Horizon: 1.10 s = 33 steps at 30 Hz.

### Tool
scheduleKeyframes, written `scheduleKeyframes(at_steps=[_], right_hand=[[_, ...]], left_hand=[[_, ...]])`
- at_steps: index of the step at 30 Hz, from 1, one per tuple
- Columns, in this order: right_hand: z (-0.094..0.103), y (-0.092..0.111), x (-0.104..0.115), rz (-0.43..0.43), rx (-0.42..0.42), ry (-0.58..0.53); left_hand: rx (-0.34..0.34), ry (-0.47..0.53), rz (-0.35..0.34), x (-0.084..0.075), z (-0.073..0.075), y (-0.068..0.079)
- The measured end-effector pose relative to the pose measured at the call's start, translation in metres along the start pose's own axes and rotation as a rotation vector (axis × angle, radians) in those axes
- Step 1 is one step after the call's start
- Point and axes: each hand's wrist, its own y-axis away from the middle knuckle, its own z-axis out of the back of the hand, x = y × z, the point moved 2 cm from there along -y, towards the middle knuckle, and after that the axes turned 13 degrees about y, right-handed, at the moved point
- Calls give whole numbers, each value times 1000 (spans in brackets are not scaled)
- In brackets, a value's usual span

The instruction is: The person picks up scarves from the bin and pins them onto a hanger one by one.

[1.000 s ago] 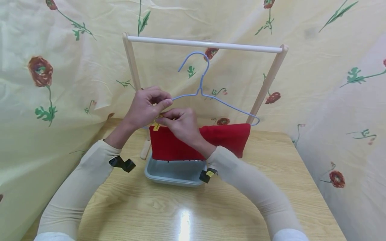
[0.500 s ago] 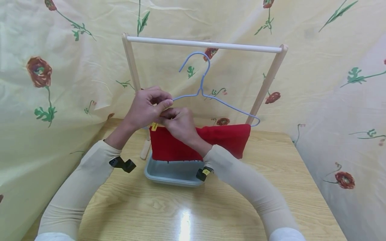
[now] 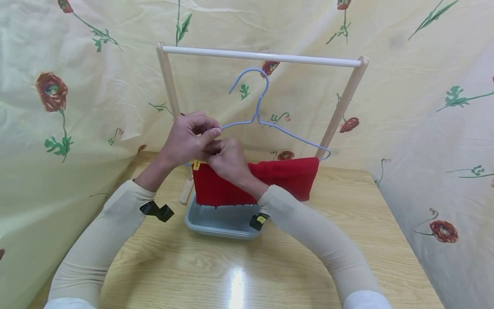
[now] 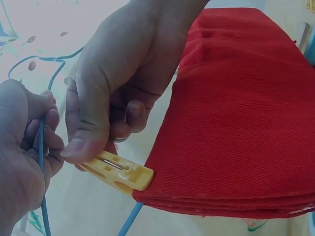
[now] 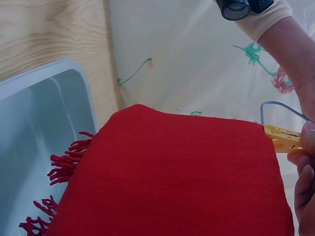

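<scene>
A folded red scarf (image 3: 287,178) with fringe (image 5: 69,160) hangs over the lower bar of a blue wire hanger (image 3: 295,136). My left hand (image 3: 189,135) pinches the hanger's left shoulder wire between thumb and fingers. Just below and to its right, my right hand (image 3: 229,161) pinches the handle end of a yellow clothespin (image 4: 120,172). The clothespin's nose sits at the scarf's upper left corner, beside the blue bar. In the right wrist view the same clothespin (image 5: 283,139) meets the cloth edge. In the head view, fingers cover most of it.
Behind the hanger stands a wooden rack with a white rail (image 3: 262,56). A grey-blue tray (image 3: 221,234) sits under the scarf on the wooden table (image 3: 185,274). Flower-printed cloth (image 3: 115,86) encloses the table at the back and sides.
My right hand has shifted slightly left, taking the clothespin a little toward the scarf's left edge. The hanger's right end has moved slightly left. My left hand has kept its place on the wire.
</scene>
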Motion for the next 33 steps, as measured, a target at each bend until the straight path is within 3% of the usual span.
scheduleKeyframes(at_steps=[11, 17, 33], right_hand=[[1, -1, -1, -81, 88, 60], [5, -2, 2, -76, 128, 83], [8, 3, 3, -116, 175, 30]], left_hand=[[17, 1, 44, 1, -3, 1], [38, 11, 35, 1, -3, 1], [43, -19, 26, -4, 1, 1]])
